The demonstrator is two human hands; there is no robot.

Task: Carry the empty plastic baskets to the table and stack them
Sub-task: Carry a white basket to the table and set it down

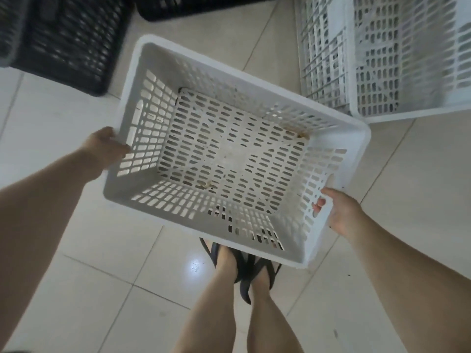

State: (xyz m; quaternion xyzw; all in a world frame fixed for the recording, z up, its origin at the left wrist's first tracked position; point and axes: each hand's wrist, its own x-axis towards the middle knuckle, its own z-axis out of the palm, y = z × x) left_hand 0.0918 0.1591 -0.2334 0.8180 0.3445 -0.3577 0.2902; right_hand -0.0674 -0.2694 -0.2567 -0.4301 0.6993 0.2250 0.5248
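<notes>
I hold an empty white plastic basket [254,80] with slotted walls and floor in the air above my feet, open side up and slightly tilted. My left hand [104,149] grips its left short rim from outside. At the opposite short end my right hand [339,212] holds the rim, with fingers poking through the handle slot. Small bits of debris lie on the basket's floor. No table is in view.
More white baskets [382,59] stand on the tiled floor [76,250] at the upper right. Black slotted crates [68,39] sit at the upper left and top. My legs and dark sandals [244,276] are directly below the held basket.
</notes>
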